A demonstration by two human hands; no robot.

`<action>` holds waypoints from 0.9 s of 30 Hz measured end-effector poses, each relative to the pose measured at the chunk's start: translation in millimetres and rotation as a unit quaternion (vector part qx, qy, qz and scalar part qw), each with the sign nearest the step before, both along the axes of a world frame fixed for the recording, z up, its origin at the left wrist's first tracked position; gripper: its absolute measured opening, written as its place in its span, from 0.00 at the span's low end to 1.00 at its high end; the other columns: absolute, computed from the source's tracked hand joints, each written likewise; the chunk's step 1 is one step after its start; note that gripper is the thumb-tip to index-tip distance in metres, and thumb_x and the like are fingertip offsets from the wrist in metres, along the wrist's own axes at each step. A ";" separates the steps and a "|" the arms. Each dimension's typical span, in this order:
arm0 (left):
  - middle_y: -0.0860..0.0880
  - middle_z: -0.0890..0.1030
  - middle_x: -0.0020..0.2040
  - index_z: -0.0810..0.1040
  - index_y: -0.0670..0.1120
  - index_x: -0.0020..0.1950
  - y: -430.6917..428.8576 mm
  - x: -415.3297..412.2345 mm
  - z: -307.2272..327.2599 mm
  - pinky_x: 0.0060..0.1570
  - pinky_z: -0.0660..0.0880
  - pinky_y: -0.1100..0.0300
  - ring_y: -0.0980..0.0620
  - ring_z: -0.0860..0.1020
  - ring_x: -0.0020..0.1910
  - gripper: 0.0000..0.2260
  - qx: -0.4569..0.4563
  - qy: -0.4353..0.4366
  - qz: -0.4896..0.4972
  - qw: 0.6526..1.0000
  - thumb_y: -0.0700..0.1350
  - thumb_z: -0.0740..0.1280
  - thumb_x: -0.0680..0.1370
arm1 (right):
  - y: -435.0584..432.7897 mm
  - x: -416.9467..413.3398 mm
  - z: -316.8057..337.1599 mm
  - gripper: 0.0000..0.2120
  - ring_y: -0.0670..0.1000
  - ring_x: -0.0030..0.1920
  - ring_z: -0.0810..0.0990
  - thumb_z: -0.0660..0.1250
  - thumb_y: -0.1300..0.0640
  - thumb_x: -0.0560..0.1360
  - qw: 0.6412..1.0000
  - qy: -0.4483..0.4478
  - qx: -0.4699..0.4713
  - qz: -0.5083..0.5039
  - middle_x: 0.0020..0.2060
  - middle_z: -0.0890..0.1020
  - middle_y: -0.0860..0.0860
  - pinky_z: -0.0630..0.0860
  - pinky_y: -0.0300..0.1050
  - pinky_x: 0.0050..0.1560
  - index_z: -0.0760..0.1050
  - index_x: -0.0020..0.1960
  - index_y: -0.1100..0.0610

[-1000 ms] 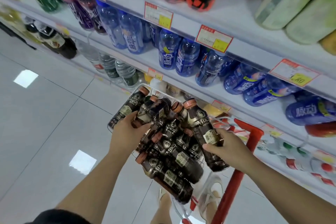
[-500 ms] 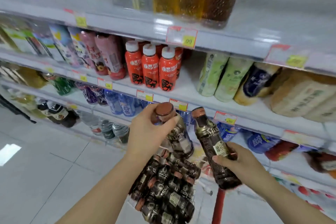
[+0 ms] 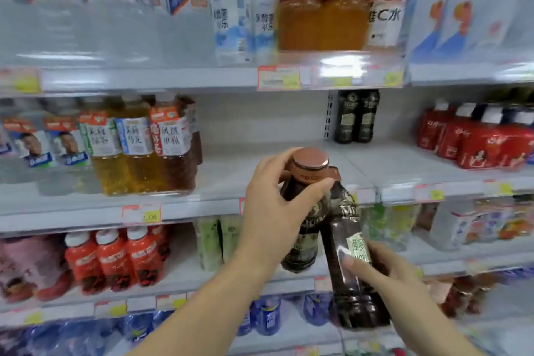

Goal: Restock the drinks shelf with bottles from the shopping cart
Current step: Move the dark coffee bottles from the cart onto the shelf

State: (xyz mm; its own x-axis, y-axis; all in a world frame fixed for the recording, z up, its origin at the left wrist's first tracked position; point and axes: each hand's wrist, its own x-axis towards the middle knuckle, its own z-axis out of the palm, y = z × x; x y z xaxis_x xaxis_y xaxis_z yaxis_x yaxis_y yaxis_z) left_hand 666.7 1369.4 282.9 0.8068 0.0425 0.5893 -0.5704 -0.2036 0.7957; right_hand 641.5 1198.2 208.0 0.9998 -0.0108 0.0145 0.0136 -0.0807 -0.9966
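Two dark coffee bottles are in my grip in front of the drinks shelf [image 3: 289, 165]: my left hand [image 3: 277, 208] is wrapped around the neck of one bottle [image 3: 303, 234] just under its brown cap [image 3: 310, 158], and my right hand [image 3: 387, 277] clasps the second bottle [image 3: 351, 243] at its label, lower down. The bottles touch side by side, level with the shelf's bare middle stretch, where two matching bottles [image 3: 357, 117] stand at the back.

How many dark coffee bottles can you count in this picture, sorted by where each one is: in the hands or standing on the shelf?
Bottle in the left hand: 1
Bottle in the right hand: 1
Bottles standing at the back of the shelf: 2
Total: 4
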 end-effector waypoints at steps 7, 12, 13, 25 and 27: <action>0.57 0.72 0.49 0.72 0.62 0.55 -87.1 25.8 41.2 0.50 0.65 0.77 0.65 0.72 0.51 0.17 0.106 -0.107 -0.030 0.988 0.48 0.73 0.71 | -72.6 36.5 45.6 0.17 0.62 0.41 0.84 0.72 0.53 0.64 0.993 -0.005 0.107 -0.057 0.42 0.84 0.61 0.80 0.53 0.42 0.79 0.49 0.61; 0.58 0.70 0.50 0.73 0.53 0.63 -136.1 75.5 41.1 0.52 0.65 0.76 0.65 0.71 0.51 0.20 0.188 -0.129 -0.010 0.974 0.47 0.72 0.72 | -121.0 81.9 68.2 0.22 0.64 0.42 0.83 0.72 0.50 0.62 0.991 -0.001 0.127 -0.050 0.42 0.84 0.63 0.79 0.60 0.49 0.78 0.49 0.64; 0.59 0.70 0.50 0.73 0.53 0.63 -144.5 86.0 39.7 0.52 0.65 0.75 0.64 0.71 0.51 0.21 0.201 -0.128 -0.006 0.971 0.47 0.72 0.72 | -129.5 91.7 70.3 0.21 0.63 0.40 0.83 0.71 0.50 0.63 0.991 -0.001 0.128 -0.050 0.40 0.84 0.64 0.79 0.58 0.46 0.78 0.49 0.65; 0.52 0.71 0.58 0.71 0.53 0.67 -228.9 208.6 38.0 0.59 0.70 0.54 0.51 0.72 0.57 0.23 0.375 -0.028 0.035 0.926 0.51 0.70 0.73 | -214.0 187.3 59.2 0.12 0.60 0.36 0.83 0.73 0.56 0.69 0.992 -0.014 0.089 -0.092 0.42 0.83 0.62 0.81 0.51 0.35 0.78 0.49 0.61; 0.50 0.74 0.56 0.74 0.53 0.63 -237.5 228.3 38.8 0.57 0.72 0.51 0.49 0.74 0.56 0.21 0.386 -0.013 0.048 0.921 0.51 0.71 0.72 | -225.3 196.1 57.3 0.12 0.55 0.33 0.83 0.72 0.55 0.70 0.992 -0.019 0.083 -0.091 0.41 0.83 0.60 0.78 0.45 0.28 0.78 0.50 0.59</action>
State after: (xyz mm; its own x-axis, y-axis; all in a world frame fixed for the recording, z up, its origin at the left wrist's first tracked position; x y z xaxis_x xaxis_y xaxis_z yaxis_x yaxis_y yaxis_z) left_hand 895.0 1131.9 321.6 0.8063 -0.3274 0.4927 -0.5373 -0.7537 0.3785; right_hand 837.6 972.9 265.3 0.9799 -0.1961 0.0356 0.0520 0.0792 -0.9955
